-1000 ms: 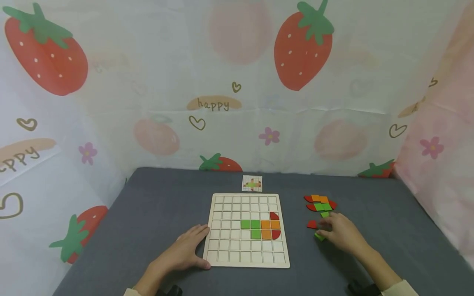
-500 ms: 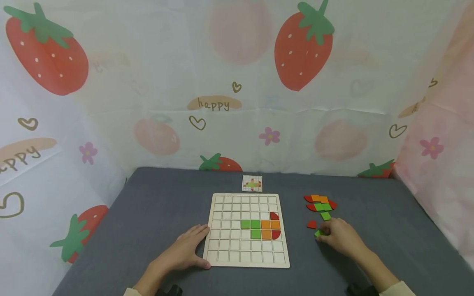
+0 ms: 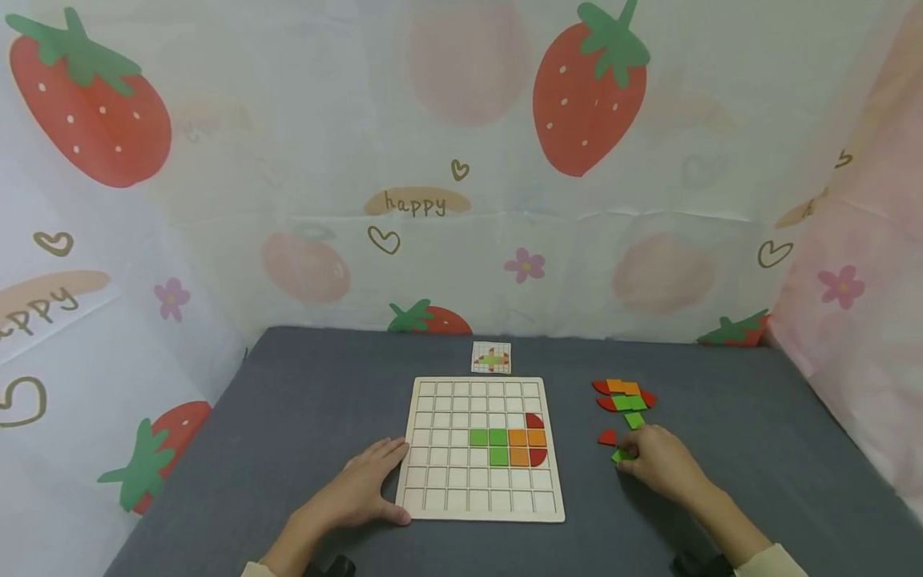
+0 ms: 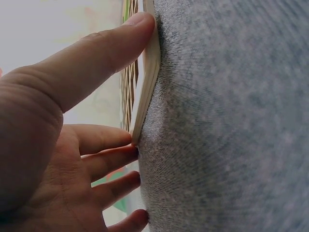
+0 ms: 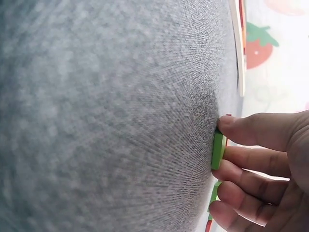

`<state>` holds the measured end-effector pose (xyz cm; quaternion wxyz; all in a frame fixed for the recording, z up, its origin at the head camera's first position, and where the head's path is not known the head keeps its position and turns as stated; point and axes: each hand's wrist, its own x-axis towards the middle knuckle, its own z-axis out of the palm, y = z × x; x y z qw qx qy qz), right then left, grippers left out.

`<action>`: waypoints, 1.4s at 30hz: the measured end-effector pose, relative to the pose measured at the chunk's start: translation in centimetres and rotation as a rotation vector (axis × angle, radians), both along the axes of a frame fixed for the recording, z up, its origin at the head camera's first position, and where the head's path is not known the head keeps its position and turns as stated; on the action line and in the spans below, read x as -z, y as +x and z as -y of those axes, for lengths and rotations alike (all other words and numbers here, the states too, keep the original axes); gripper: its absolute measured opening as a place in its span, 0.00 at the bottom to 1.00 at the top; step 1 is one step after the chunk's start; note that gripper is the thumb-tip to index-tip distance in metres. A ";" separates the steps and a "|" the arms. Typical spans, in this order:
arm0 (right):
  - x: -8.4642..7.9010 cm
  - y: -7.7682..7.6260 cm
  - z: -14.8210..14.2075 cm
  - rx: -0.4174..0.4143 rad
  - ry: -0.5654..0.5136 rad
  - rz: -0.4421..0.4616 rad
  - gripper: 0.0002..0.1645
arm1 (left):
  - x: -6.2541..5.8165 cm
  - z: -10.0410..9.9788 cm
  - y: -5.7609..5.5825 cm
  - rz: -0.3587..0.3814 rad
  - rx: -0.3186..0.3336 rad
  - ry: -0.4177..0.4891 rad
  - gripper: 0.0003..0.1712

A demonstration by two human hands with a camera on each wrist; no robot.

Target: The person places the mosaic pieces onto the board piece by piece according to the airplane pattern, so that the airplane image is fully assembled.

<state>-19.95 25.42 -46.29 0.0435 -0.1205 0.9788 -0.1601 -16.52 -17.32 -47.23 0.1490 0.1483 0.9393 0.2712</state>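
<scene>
A pale wooden grid board (image 3: pixel 437 481) lies on the cloth with 3 green squares (image 3: pixel 497 437), 3 orange squares (image 3: pixel 517 457) and 2 red rounded pieces (image 3: pixel 537 457) set in it. My left hand (image 3: pixel 360 485) rests at the board's left edge, fingers extended; in the left wrist view the thumb (image 4: pixel 140 26) presses on its rim. Right of the board, my right hand (image 3: pixel 663 465) pinches a green square tile (image 5: pixel 217 151) between thumb and fingers, down at the cloth. Near it lie a red piece (image 3: pixel 607 437) and another green square (image 3: pixel 634 421).
Beyond the right hand, several red, orange and green pieces (image 3: pixel 626 396) lie in two rough rows. A small pattern card (image 3: pixel 491 357) sits behind the board. The grey cloth (image 3: pixel 346 385) reaches a strawberry-printed curtain (image 3: pixel 461 272).
My right hand has drawn slightly nearer, uncovering the other green square, and its fingers have closed on the near green tile. The left hand and board have stayed put.
</scene>
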 end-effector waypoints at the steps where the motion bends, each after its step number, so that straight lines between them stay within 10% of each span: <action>1: 0.0 0.0 0.0 -0.002 0.001 -0.004 0.12 | 0.0 0.0 0.0 -0.001 0.001 0.002 0.58; 42: -2.1 -2.4 8.3 -0.185 -0.084 -0.125 0.11 | -0.1 0.2 -0.1 -0.010 0.017 0.021 0.58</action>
